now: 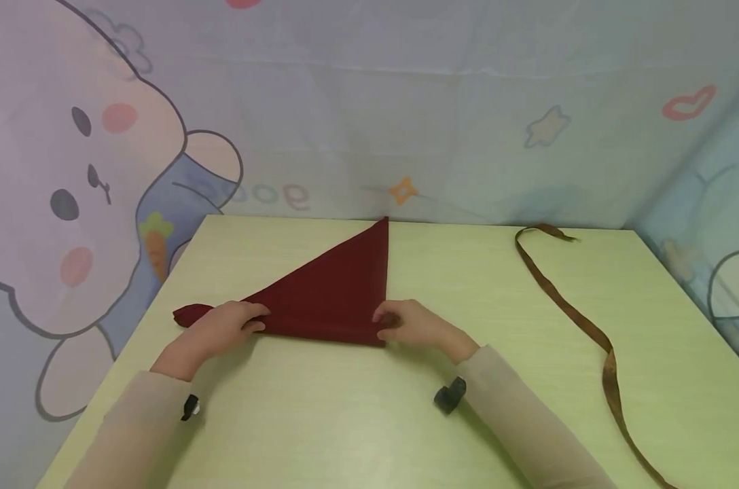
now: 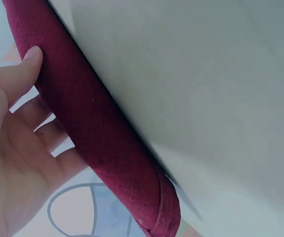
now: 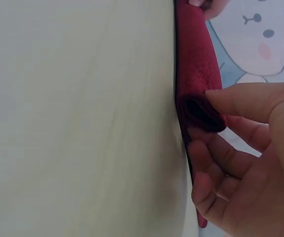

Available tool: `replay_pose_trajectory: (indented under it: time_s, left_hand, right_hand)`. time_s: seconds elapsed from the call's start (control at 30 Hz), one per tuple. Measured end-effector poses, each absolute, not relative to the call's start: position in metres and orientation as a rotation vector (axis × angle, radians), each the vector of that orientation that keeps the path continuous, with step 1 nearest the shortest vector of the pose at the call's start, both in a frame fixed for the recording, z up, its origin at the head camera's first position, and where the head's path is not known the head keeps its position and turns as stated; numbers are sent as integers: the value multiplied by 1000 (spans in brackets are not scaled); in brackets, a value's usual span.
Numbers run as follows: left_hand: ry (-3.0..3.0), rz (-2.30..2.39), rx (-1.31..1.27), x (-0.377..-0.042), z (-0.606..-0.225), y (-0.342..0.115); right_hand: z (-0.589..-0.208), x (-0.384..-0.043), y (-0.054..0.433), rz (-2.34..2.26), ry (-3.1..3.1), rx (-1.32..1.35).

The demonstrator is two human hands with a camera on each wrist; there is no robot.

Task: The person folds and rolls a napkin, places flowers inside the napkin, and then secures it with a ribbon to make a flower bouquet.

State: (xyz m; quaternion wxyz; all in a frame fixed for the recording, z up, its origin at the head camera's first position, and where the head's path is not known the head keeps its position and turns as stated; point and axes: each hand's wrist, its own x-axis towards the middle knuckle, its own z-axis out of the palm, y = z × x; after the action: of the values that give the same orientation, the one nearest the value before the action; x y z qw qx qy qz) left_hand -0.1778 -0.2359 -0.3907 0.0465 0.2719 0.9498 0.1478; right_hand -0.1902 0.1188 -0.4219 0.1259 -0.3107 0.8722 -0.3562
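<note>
A dark red cloth (image 1: 329, 285) lies on the table, with a flat triangular part pointing away and its near edge rolled into a tube. Toward the left of the roll, my left hand (image 1: 225, 329) grips it, thumb on the near side and fingers behind, as the left wrist view shows. The roll's left end (image 2: 164, 207) sticks out past that hand. At the opposite end, my right hand (image 1: 420, 324) pinches the cloth. In the right wrist view the thumb presses the rim of the hollow roll end (image 3: 201, 111), and the other fingers curl beneath it.
A long brown ribbon (image 1: 580, 319) trails down the right side of the pale table (image 1: 320, 421), twisted partway along. Behind the table's far edge hangs a printed backdrop (image 1: 369, 129) with a cartoon animal on the left. Each sleeve carries a small dark device at the wrist.
</note>
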Motion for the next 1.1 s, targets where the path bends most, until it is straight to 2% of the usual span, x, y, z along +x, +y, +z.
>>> replay_pose_trajectory:
  time_s: [0.2, 0.33, 0.73, 1.1]
  left_hand:
    - [2958, 345, 805, -183, -392, -229]
    - [3000, 250, 773, -184, -394, -224]
    - [3129, 62, 901, -190, -394, -211]
    - [3084, 157, 779, -191, -395, -209]
  right_hand:
    - [-419, -187, 111, -840, 2718, -1214]
    - [-418, -186, 106, -738, 2768, -1303]
    - [-415, -195, 105, -642, 2806, -1215]
    - [-413, -200, 104, -712, 2754, -1159]
